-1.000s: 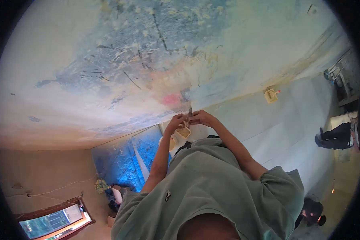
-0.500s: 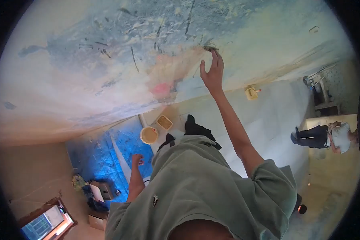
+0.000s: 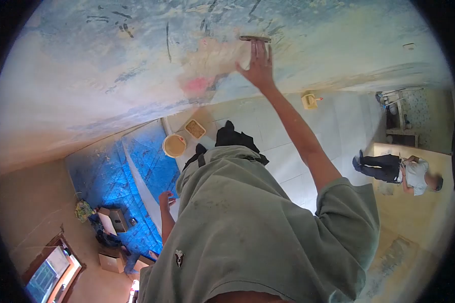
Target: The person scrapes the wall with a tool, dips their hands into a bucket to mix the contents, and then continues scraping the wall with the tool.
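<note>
My right hand (image 3: 259, 65) is raised to the painted wall (image 3: 136, 96), its thumb spread to one side. Its stretched fingers press a thin, flat, dark-edged pad (image 3: 255, 38) against the patchy blue and cream surface; the pad's exact kind does not show. Below the hand is a pink patch on the wall. My left hand (image 3: 166, 199) hangs low beside my shirt, away from the wall, with its fingers curled. A small pale edge shows at those fingers, too small to name.
Near my feet stand a round bucket (image 3: 174, 145) and a square tub (image 3: 195, 129). A yellow container (image 3: 309, 101) sits by the wall's base. Blue sheeting (image 3: 106, 166) covers floor at the left, with cardboard boxes (image 3: 112, 261). Another person (image 3: 414, 171) stands at the right.
My right hand and the pad have shifted up and slightly left in view, still at the wall. The camera view has tilted. My left hand stays low at my side.
</note>
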